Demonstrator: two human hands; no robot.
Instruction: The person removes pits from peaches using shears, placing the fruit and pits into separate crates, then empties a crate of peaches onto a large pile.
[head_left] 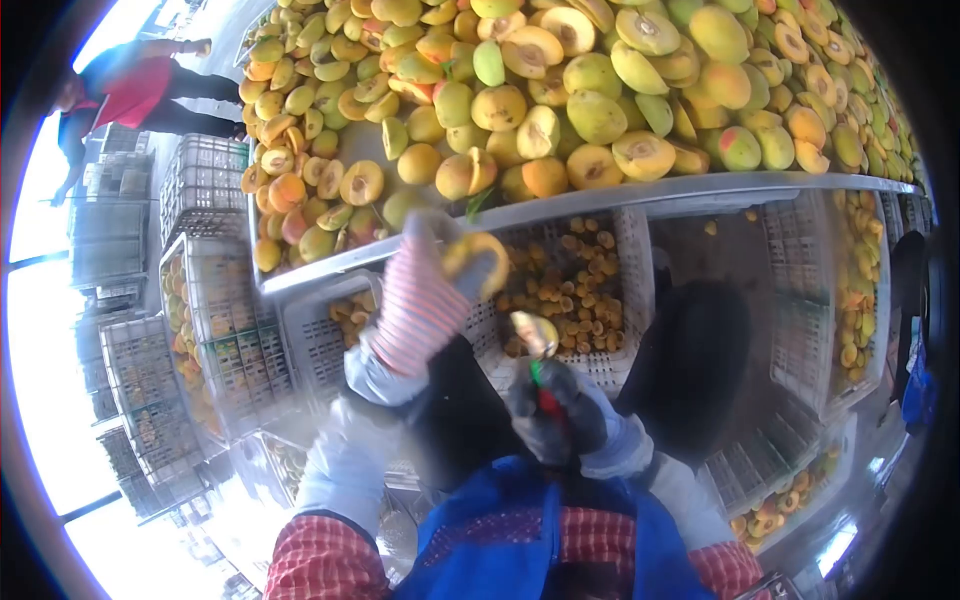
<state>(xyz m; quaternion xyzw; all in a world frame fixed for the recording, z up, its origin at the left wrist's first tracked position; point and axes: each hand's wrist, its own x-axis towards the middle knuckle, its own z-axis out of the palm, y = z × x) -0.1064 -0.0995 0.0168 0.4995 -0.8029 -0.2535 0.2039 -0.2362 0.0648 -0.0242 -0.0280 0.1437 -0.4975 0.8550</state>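
My left hand [425, 285], in a pink-and-white striped glove with grey fingers, is blurred by motion at the table's front rim. Its fingers are closed on a cut apricot [490, 262] with orange-yellow flesh. Lower and to the right, my right hand [560, 410] wears a dark glove and grips a short pitting knife [540, 374] with a green and red handle. The blurred upper end of the knife overlaps a pale yellow-brown piece [535, 335]. Beyond both hands, a heap of whole and halved apricots [500, 108] covers the metal-rimmed table [560, 198].
Under the table, a white crate [637, 270] holds many small brown-yellow pieces. Slatted crates [235, 330] of fruit stand at left, and another crate [800, 300] at right. My knees flank the middle crate. A person [135, 90] in red and dark clothing stands at upper left.
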